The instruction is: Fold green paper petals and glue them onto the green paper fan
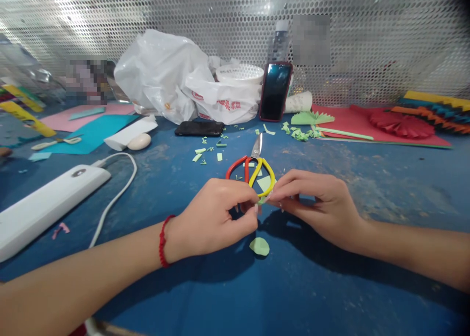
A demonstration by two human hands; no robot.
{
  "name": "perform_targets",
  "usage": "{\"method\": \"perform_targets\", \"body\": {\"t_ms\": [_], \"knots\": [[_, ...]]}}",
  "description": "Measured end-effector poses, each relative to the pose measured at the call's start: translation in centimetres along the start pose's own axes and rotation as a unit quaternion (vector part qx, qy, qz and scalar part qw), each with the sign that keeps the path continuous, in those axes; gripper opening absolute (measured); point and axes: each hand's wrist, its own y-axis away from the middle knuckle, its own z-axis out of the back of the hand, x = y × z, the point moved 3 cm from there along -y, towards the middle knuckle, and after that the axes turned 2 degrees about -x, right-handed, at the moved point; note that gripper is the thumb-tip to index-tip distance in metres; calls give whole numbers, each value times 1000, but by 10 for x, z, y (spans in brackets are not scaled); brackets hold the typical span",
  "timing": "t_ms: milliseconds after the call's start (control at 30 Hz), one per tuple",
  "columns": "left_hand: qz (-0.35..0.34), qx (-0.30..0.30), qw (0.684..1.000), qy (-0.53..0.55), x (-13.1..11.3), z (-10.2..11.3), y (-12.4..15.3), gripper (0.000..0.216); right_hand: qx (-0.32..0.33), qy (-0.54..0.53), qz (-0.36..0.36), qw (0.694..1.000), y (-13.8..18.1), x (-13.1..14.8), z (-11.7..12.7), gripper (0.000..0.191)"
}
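A small piece of light green paper (262,200) is pinched between my two hands, mostly covered by the fingers. My left hand (220,216), with a red bracelet at the wrist, closes thumb and forefinger on its left side. From the right, my right hand (317,199) grips it with the fingertips. Just behind lie scissors (256,152) with one red and one yellow handle, blades pointing away. A rounded light green paper piece (260,246) rests on the blue table (235,297) below my hands. Green paper offcuts (219,156) are scattered around the scissors.
A black phone (199,129) lies flat at the back; another phone (275,91) stands upright. White plastic bags (161,76) sit by the perforated metal wall (235,12). At left are a white power strip (55,204) with a cable and blue paper (86,135). Red paper (341,125) lies at right.
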Motion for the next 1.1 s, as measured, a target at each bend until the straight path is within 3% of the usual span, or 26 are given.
{"method": "perform_targets", "body": {"t_ms": [200,467,1100], "knots": [[35,-5,999,20,-1,-1,1,20,-31,-13,-56,998,3,-1,0,4],[47,-30,998,-10,-4,-1,0,18,-40,-12,-41,998,5,2,-2,9],[38,-28,998,-45,-6,-10,0,16,-23,-24,-46,998,3,-1,-4,14]]}}
